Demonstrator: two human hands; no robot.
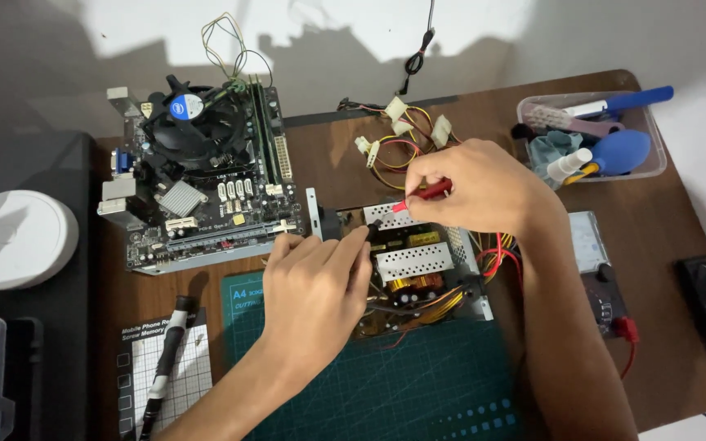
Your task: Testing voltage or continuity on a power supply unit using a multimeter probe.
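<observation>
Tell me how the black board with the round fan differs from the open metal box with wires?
The black board with the round fan lies untouched, while both hands work on the open metal box. The board lies flat and thin; the box bulges with yellow and red wires. Both sit on the brown table.

a single head-worn camera looked steeply down from just above the person's own hands, close in. it faced across the brown table (663,269) toward the far wall (34,49), the opened power supply (414,261) near centre. no second view overlapped it.
</observation>
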